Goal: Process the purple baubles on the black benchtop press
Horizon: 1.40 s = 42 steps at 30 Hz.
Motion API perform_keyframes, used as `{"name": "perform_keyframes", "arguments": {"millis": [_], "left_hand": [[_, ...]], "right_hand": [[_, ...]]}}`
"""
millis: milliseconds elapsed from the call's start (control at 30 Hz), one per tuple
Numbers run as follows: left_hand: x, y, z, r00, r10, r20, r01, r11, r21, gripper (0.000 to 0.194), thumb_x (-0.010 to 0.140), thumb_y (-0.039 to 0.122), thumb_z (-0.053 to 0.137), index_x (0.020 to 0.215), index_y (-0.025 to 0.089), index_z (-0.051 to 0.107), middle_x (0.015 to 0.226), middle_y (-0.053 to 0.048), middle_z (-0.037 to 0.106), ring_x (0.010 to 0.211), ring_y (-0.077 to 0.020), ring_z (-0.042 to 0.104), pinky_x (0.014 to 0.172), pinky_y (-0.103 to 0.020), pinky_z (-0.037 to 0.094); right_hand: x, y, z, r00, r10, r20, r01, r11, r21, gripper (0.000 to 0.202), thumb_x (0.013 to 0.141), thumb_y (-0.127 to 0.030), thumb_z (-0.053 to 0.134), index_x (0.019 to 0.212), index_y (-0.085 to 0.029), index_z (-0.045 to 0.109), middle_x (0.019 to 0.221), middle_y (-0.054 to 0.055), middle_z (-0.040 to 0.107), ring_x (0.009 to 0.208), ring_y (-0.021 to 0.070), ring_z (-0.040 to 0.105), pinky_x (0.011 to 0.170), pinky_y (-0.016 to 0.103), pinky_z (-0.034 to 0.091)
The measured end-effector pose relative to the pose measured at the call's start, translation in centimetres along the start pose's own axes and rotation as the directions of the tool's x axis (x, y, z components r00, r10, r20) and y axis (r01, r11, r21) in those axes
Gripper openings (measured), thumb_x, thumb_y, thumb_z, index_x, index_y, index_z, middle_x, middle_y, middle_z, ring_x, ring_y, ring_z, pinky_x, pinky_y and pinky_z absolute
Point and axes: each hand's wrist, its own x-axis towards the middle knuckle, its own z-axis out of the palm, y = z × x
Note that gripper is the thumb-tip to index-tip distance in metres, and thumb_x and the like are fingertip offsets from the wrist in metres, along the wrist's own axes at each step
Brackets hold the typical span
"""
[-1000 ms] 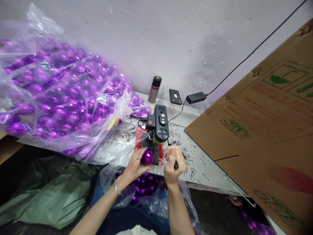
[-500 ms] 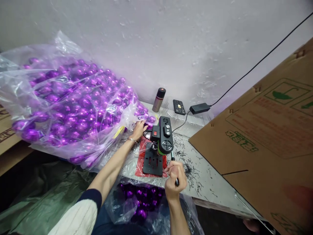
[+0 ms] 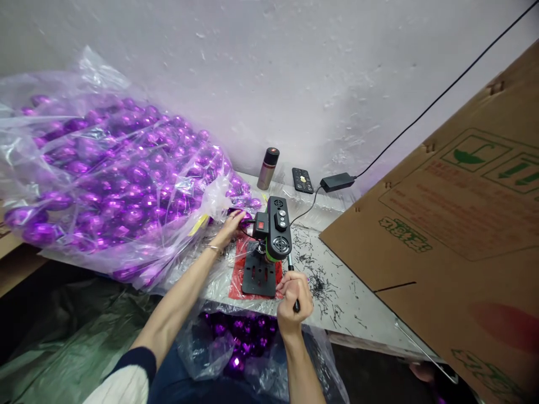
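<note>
Left hand (image 3: 231,226) at purple balls (image 3: 246,216) — between bag (image 3: 217,196) and machine (image 3: 279,227).

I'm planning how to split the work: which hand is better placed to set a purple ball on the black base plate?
Probably the left hand: it is at the purple balls beside the black machine, while the right hand is closed around the lever handle.

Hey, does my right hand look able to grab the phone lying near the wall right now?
Probably not straight away: your right hand is closed around the black handle. The phone lies farther back, past the machine and thin cable, which look easy to skirt with that hand freed.
</note>
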Motion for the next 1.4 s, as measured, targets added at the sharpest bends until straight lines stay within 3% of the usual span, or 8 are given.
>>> {"name": "perform_keyframes", "arguments": {"millis": [233, 567, 767, 833, 933, 1033, 1200, 1400], "left_hand": [[-7.9, 1.6, -4.2, 0.938, -0.335, 0.086, 0.324, 0.766, -0.556, 0.018, 0.096, 0.024, 0.075, 0.11, 0.015, 0.069, 0.103, -0.011, 0.08, 0.09, -0.0201, 0.079, 0.085, -0.035, 0.069], [-15.2, 0.9, -1.9, 0.928, -0.326, 0.182, 0.373, 0.803, -0.464, 0.046, 0.085, 0.028, 0.09, 0.122, 0.019, 0.065, 0.096, -0.005, 0.082, 0.08, -0.0198, 0.082, 0.076, -0.03, 0.07], [-16.0, 0.1, -1.2, 0.952, -0.303, 0.049, 0.284, 0.812, -0.509, 0.064, 0.074, 0.018, 0.096, 0.126, 0.024, 0.059, 0.101, 0.001, 0.081, 0.076, -0.0146, 0.08, 0.07, -0.022, 0.066], [-16.0, -0.1, -1.3, 0.951, -0.306, 0.038, 0.278, 0.799, -0.533, 0.054, 0.077, 0.025, 0.096, 0.12, 0.021, 0.063, 0.097, -0.001, 0.08, 0.072, -0.0135, 0.078, 0.064, -0.019, 0.063], [-16.1, 0.0, -1.8, 0.935, -0.342, 0.098, 0.335, 0.751, -0.569, 0.038, 0.088, 0.039, 0.086, 0.114, 0.017, 0.069, 0.098, -0.007, 0.081, 0.084, -0.0213, 0.081, 0.079, -0.031, 0.069], [-16.5, 0.0, -2.0, 0.939, -0.324, 0.115, 0.331, 0.766, -0.55, 0.048, 0.087, 0.033, 0.085, 0.129, 0.02, 0.068, 0.113, -0.008, 0.081, 0.102, -0.0257, 0.081, 0.097, -0.042, 0.067], [-16.3, -1.5, -0.6, 0.977, -0.211, 0.041, 0.212, 0.922, -0.323, 0.073, 0.077, 0.035, 0.092, 0.143, 0.024, 0.062, 0.118, -0.006, 0.078, 0.11, -0.0239, 0.075, 0.104, -0.036, 0.06], [-15.7, -4.0, 1.8, 0.999, -0.03, -0.02, 0.031, 0.997, 0.07, 0.076, 0.063, 0.04, 0.101, 0.128, 0.023, 0.064, 0.111, -0.006, 0.078, 0.106, -0.0277, 0.075, 0.1, -0.038, 0.059]], "right_hand": [[0.5, -0.3, 0.2, 0.999, 0.042, -0.032, -0.042, 0.999, 0.006, 0.039, 0.105, -0.009, 0.045, 0.07, -0.022, 0.05, 0.068, -0.002, 0.055, 0.063, 0.0123, 0.056, 0.058, 0.028, 0.041], [2.3, -1.1, 0.2, 0.999, 0.039, -0.029, -0.038, 0.999, 0.026, 0.037, 0.106, -0.01, 0.047, 0.071, -0.022, 0.049, 0.067, -0.003, 0.053, 0.064, 0.012, 0.055, 0.06, 0.029, 0.04], [1.9, -1.1, 0.1, 1.0, 0.015, -0.023, -0.015, 0.999, -0.029, 0.035, 0.106, -0.011, 0.047, 0.073, -0.023, 0.049, 0.067, -0.003, 0.054, 0.065, 0.0131, 0.056, 0.061, 0.03, 0.041], [1.9, -1.1, 0.1, 1.0, 0.016, -0.022, -0.017, 0.999, -0.038, 0.036, 0.106, -0.012, 0.046, 0.072, -0.023, 0.049, 0.067, -0.003, 0.054, 0.064, 0.013, 0.056, 0.06, 0.03, 0.04], [1.9, -1.1, 0.2, 1.0, 0.016, -0.024, -0.017, 0.999, -0.043, 0.037, 0.106, -0.012, 0.046, 0.071, -0.023, 0.048, 0.067, -0.003, 0.055, 0.063, 0.0128, 0.056, 0.059, 0.03, 0.04], [1.9, -1.1, 0.2, 1.0, 0.015, -0.024, -0.016, 0.999, -0.035, 0.037, 0.106, -0.012, 0.046, 0.071, -0.023, 0.049, 0.067, -0.002, 0.055, 0.063, 0.0129, 0.056, 0.059, 0.03, 0.041], [1.8, -1.0, 0.1, 0.999, 0.031, -0.025, -0.032, 0.999, -0.008, 0.036, 0.105, -0.012, 0.047, 0.072, -0.023, 0.05, 0.067, -0.002, 0.055, 0.064, 0.0141, 0.057, 0.06, 0.03, 0.042], [1.7, -1.0, 0.0, 0.999, 0.037, -0.005, -0.037, 0.999, 0.014, 0.035, 0.105, -0.011, 0.047, 0.072, -0.023, 0.051, 0.068, -0.002, 0.054, 0.067, 0.0143, 0.057, 0.064, 0.03, 0.043]]}}
